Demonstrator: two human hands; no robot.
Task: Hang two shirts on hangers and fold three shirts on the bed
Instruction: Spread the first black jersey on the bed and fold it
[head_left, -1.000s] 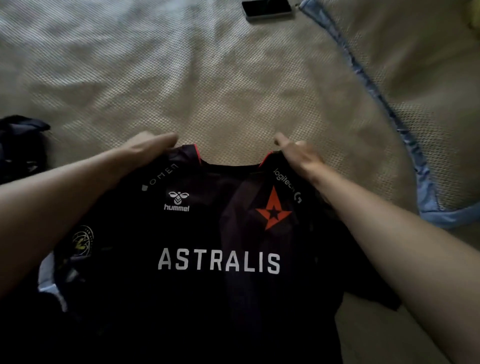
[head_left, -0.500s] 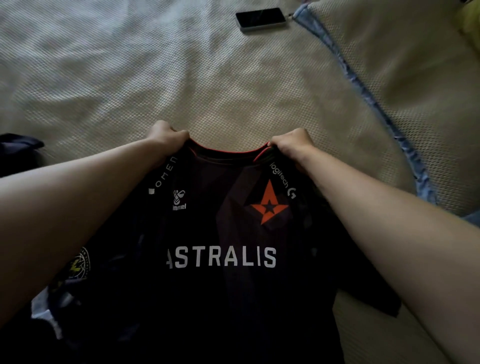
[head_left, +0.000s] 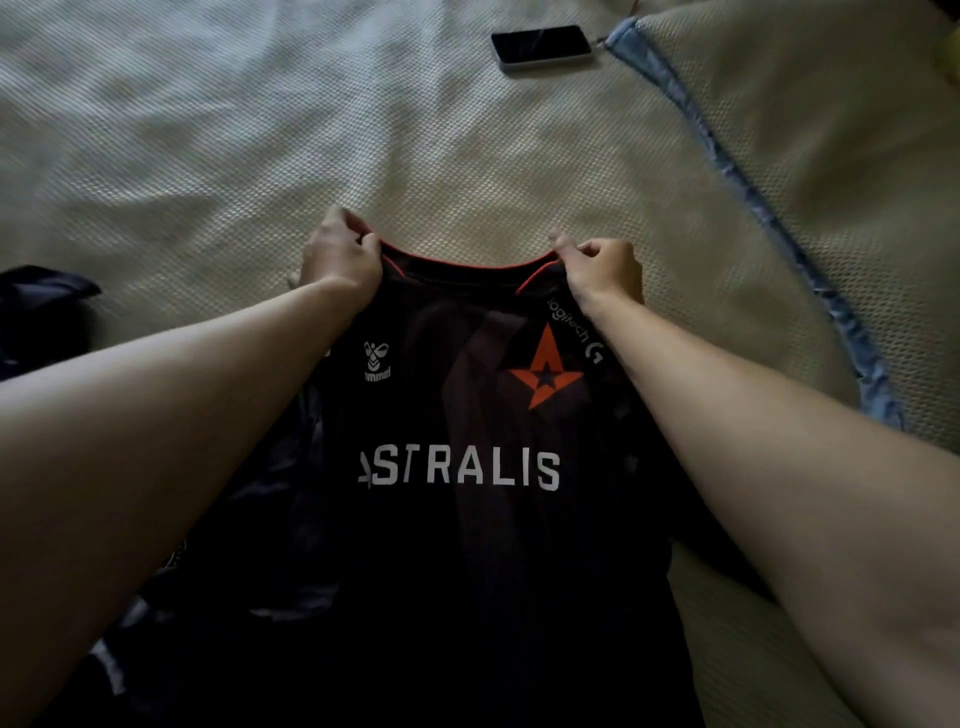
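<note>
A black jersey (head_left: 467, 561) with white "ASTRALIS" lettering, a red star logo and a red-trimmed collar hangs front-up over the near part of the bed. My left hand (head_left: 340, 260) pinches its left shoulder at the collar. My right hand (head_left: 602, 270) pinches the right shoulder the same way. The collar is stretched taut between them, lifted a little above the cream bedspread (head_left: 260, 156). The jersey's lower part drops out of view below. More dark fabric (head_left: 260, 545) lies bunched under its left side.
A dark phone (head_left: 543, 45) lies on the bedspread at the top centre. A blanket with blue trim (head_left: 748, 192) covers the right side of the bed. Another dark garment (head_left: 36, 306) sits at the left edge.
My hands went from resting flat on the shoulders to pinching them, then pushed the jersey forward and up the bed. The collar is now pulled straighter.
</note>
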